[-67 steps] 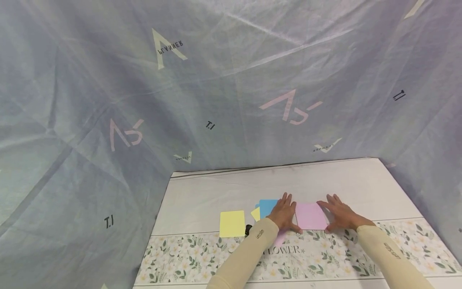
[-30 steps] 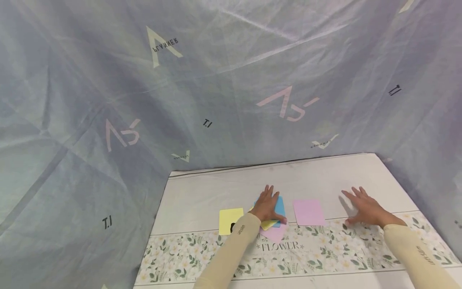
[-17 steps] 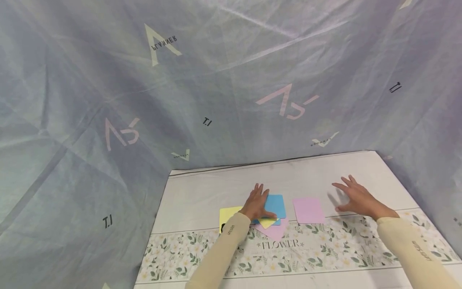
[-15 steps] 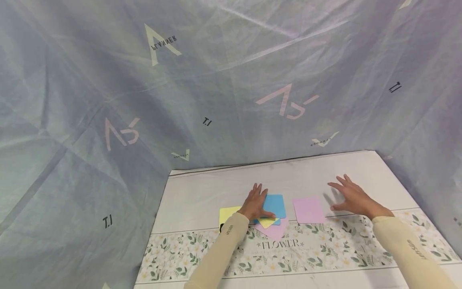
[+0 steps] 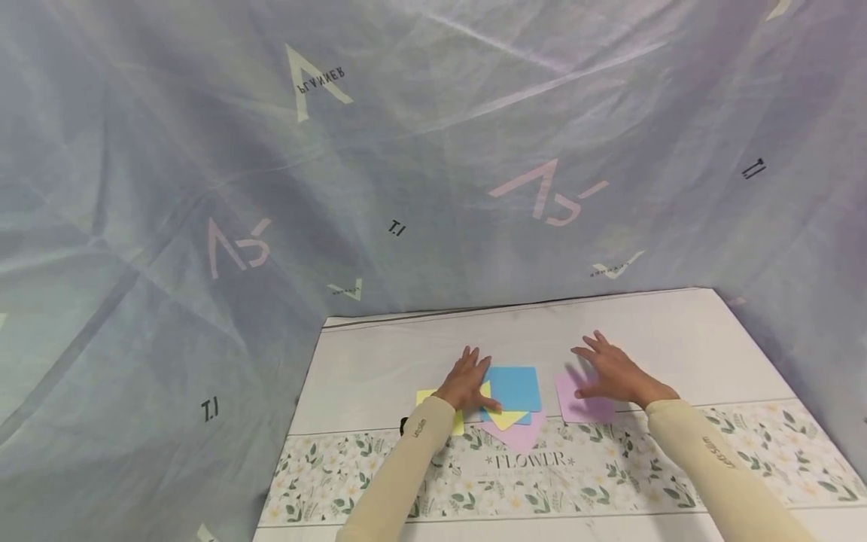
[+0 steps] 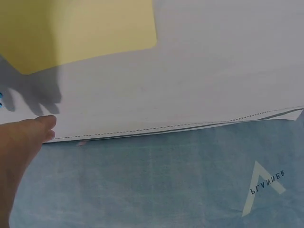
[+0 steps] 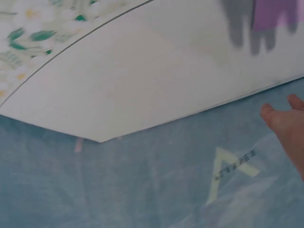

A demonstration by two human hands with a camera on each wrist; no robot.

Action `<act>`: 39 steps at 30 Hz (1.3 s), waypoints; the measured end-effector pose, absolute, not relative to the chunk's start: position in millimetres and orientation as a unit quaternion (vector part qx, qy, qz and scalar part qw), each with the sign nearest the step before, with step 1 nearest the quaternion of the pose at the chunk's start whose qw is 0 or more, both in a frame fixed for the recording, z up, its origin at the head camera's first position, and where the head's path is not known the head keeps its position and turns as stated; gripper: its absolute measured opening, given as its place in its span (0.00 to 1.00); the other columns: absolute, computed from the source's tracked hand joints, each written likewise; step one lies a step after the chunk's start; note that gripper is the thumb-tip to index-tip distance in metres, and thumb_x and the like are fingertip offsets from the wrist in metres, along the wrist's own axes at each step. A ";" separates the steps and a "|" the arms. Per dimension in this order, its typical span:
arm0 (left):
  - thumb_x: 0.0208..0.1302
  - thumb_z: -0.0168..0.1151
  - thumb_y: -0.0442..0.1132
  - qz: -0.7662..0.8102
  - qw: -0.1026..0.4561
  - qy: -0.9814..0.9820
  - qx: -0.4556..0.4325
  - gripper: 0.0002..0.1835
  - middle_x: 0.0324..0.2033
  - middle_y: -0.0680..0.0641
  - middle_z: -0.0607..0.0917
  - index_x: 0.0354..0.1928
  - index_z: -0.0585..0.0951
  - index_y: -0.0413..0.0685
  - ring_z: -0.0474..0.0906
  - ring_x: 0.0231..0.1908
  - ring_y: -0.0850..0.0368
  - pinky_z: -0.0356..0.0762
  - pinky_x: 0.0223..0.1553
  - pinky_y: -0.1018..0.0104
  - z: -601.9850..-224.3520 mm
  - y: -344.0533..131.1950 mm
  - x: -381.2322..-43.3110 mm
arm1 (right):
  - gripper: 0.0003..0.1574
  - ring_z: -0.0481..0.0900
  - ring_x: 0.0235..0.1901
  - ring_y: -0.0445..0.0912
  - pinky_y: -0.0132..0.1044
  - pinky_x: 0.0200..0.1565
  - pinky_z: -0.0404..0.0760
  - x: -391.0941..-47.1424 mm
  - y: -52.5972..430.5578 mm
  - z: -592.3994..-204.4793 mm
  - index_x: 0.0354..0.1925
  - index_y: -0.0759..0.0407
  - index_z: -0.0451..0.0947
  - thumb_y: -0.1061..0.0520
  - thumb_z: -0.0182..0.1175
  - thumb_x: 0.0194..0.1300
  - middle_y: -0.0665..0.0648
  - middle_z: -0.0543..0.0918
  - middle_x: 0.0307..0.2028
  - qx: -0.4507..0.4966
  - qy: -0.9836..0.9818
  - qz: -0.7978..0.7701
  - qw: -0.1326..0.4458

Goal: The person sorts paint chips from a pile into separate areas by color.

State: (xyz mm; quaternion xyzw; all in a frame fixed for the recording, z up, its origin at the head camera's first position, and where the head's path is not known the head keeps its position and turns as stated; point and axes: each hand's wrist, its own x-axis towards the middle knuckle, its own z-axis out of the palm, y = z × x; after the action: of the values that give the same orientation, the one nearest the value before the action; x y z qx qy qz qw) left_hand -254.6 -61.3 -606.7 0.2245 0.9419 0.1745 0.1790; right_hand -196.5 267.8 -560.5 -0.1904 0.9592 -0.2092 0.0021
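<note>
In the head view my left hand (image 5: 466,382), fingers spread, hovers between a yellow paper square (image 5: 424,394) on the left and an overlapping pile. That pile has a blue square (image 5: 516,388) on top, a yellow one (image 5: 504,418) poking out, and a pink one (image 5: 520,436) beneath. My right hand (image 5: 612,373) is over a separate pink square (image 5: 572,408), hiding part of it. Both hands hold nothing, and their shadows fall on the table in the wrist views. The left wrist view shows the yellow square (image 6: 95,33) close up.
The white table top (image 5: 379,354) has a flower-printed band (image 5: 352,478) across its front. Grey-blue fabric (image 5: 433,150) hangs behind and at both sides. A small black object (image 5: 403,426) shows beside the left sleeve.
Both hands were at the separate pink square's edges, then moved apart. The left hand has shifted left, uncovering the pile. The right hand went out right, then came back over the pink square.
</note>
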 end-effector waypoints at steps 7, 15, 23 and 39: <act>0.41 0.77 0.67 0.156 0.191 0.943 0.225 0.62 0.80 0.46 0.46 0.78 0.57 0.60 0.35 0.79 0.50 0.47 0.77 0.49 -610.3 -62.4 -258.1 | 0.54 0.53 0.69 0.77 0.75 0.62 0.60 -205.1 241.0 -577.9 0.63 0.69 0.71 0.44 0.80 0.44 0.80 0.65 0.66 -0.207 0.956 -0.207 0.004; 0.41 0.77 0.66 0.134 0.186 0.944 0.236 0.61 0.79 0.45 0.47 0.78 0.59 0.58 0.37 0.79 0.48 0.50 0.76 0.49 -610.5 -60.3 -257.3 | 0.54 0.54 0.70 0.76 0.73 0.65 0.59 -209.9 216.2 -585.7 0.63 0.69 0.71 0.43 0.79 0.46 0.79 0.66 0.66 -0.213 0.957 -0.195 0.023; 0.39 0.77 0.67 0.136 0.178 0.949 0.224 0.61 0.79 0.47 0.48 0.77 0.61 0.60 0.38 0.79 0.50 0.51 0.76 0.50 -614.2 -59.2 -255.7 | 0.55 0.46 0.73 0.74 0.71 0.68 0.52 -211.0 203.8 -598.3 0.67 0.68 0.67 0.44 0.78 0.50 0.78 0.60 0.71 -0.198 0.953 -0.217 0.080; 0.38 0.78 0.67 0.131 0.151 0.954 0.221 0.59 0.79 0.46 0.51 0.75 0.63 0.61 0.41 0.79 0.49 0.55 0.75 0.50 -617.8 -57.6 -251.8 | 0.59 0.45 0.73 0.74 0.71 0.68 0.53 -214.0 200.3 -610.9 0.68 0.67 0.67 0.44 0.80 0.46 0.78 0.59 0.71 -0.200 0.954 -0.211 0.074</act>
State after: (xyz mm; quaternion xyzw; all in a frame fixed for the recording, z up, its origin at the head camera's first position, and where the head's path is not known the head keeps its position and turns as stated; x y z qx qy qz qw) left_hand -251.8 -57.6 -617.8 0.2215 0.9544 0.1311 0.1513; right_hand -214.0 200.3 -610.9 -0.1996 0.9541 -0.2107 0.0738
